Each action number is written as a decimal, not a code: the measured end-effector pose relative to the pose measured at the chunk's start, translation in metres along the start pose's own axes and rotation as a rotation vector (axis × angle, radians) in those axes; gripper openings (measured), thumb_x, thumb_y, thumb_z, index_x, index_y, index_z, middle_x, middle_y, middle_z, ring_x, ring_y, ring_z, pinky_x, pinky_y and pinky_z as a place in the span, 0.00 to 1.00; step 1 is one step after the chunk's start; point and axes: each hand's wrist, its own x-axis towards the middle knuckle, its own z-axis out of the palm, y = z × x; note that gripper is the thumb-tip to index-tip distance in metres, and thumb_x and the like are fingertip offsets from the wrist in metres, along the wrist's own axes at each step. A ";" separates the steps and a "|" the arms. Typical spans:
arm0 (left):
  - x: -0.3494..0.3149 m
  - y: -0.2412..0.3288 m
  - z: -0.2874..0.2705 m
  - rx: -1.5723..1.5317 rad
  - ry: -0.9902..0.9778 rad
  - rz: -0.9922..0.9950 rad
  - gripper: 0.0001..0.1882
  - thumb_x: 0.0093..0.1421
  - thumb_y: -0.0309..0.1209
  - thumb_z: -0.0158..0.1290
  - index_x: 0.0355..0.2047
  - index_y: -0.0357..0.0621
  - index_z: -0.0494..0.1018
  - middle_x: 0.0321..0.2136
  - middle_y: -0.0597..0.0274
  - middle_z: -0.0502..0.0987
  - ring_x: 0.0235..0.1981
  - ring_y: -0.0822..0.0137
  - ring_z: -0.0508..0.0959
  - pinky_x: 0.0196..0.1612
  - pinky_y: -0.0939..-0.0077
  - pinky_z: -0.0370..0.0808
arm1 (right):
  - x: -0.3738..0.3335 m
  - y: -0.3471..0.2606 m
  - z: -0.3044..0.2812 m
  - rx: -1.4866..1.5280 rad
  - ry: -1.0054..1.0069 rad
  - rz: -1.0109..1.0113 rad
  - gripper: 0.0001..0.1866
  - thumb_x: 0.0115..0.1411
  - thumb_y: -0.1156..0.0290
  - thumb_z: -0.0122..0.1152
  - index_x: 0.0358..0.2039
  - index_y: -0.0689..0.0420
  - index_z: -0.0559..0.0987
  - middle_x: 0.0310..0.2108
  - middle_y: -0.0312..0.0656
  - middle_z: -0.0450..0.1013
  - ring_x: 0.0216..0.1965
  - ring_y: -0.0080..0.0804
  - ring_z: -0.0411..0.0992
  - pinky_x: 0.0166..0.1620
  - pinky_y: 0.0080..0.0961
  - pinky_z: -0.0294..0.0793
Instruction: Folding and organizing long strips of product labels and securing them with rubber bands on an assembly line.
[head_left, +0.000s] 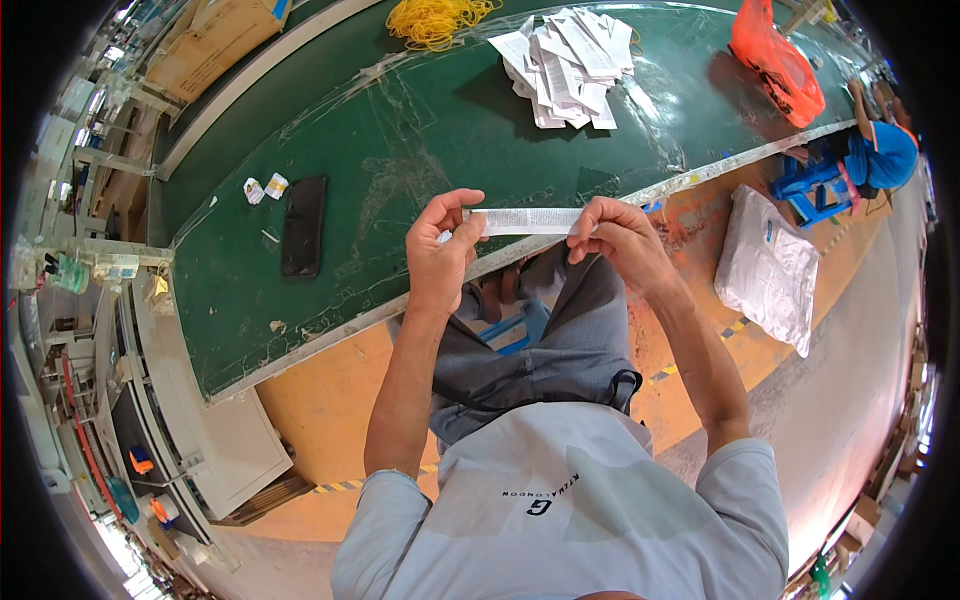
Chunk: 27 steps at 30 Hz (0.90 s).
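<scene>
A narrow folded strip of printed white paper is stretched level between both hands, just over the near edge of the green table. My left hand pinches its left end between thumb and fingers. My right hand pinches the right end. A loose heap of similar folded printed papers lies farther back on the table. Beside that heap, to its left, sits a tangle of yellow rubber bands.
A black phone lies on the table to the left, with two small white rolls beside it. An orange plastic bag sits at far right. On the floor lies a white sack. A person in blue sits by a blue stool.
</scene>
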 end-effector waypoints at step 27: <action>0.005 0.005 0.020 0.221 -0.204 0.093 0.20 0.62 0.22 0.57 0.55 0.42 0.72 0.26 0.73 0.75 0.24 0.85 0.66 0.28 0.88 0.60 | 0.056 -0.041 0.022 -0.518 -0.482 0.315 0.20 0.71 0.55 0.53 0.37 0.63 0.79 0.30 0.40 0.77 0.30 0.27 0.80 0.34 0.24 0.79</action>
